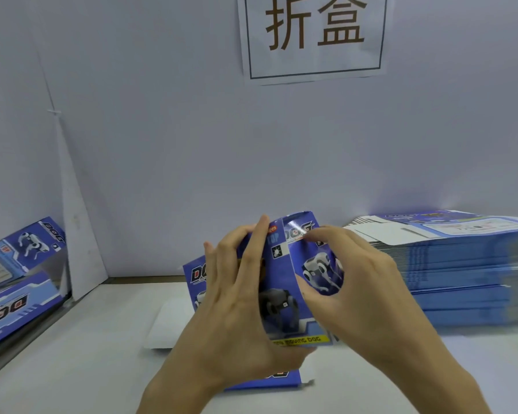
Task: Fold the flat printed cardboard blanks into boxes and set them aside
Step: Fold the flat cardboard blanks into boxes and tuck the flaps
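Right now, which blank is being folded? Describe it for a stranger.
Look below the white wall sign with brown characters. There the left hand and right hand grip a blue printed cardboard blank showing a robot dog. Unlike the flat stack beside it, it is raised and half opened.

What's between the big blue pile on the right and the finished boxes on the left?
In the head view, the left hand and right hand gripping a half-folded box above the white table, another blank lying flat beneath.
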Demonstrator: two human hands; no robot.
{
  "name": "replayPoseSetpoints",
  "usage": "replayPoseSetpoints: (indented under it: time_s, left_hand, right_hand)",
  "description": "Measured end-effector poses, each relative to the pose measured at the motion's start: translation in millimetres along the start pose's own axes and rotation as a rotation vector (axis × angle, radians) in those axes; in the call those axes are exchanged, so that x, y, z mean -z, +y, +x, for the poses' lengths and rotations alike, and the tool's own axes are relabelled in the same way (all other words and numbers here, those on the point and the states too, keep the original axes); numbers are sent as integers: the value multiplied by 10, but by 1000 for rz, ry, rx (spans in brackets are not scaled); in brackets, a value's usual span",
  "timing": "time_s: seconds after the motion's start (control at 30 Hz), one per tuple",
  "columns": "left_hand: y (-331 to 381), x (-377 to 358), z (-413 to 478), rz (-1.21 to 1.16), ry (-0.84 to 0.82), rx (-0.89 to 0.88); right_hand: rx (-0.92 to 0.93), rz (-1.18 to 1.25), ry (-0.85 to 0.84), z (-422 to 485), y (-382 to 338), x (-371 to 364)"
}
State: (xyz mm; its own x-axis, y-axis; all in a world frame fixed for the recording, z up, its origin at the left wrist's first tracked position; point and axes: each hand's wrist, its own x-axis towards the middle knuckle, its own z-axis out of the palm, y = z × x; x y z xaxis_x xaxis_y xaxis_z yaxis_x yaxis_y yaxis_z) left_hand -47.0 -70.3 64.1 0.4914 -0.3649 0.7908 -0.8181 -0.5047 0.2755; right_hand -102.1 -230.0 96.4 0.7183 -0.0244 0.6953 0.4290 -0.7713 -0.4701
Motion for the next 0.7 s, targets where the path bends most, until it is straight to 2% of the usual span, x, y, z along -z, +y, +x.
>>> replayPoseSetpoints:
  time_s: [0.1,0.27,0.4,0.6,0.7]
  left_hand:
    - [58,54,-22,-72,-125,76]
    - [91,48,-39,-124,-196,80]
    - [75,85,-54,-173,-178,101]
    - [102,58,-24,-76,-133,109]
    - [110,92,-10,-48,-97,127]
  right_hand:
    - [-29,66,-30,8,31,50]
    - [-68,224,-82,-7,95,121]
    - [-130,463,-83,6,183,208]
    - [-144,673,-159,29,174,96]
    - [-114,655,-133,30,144,-9]
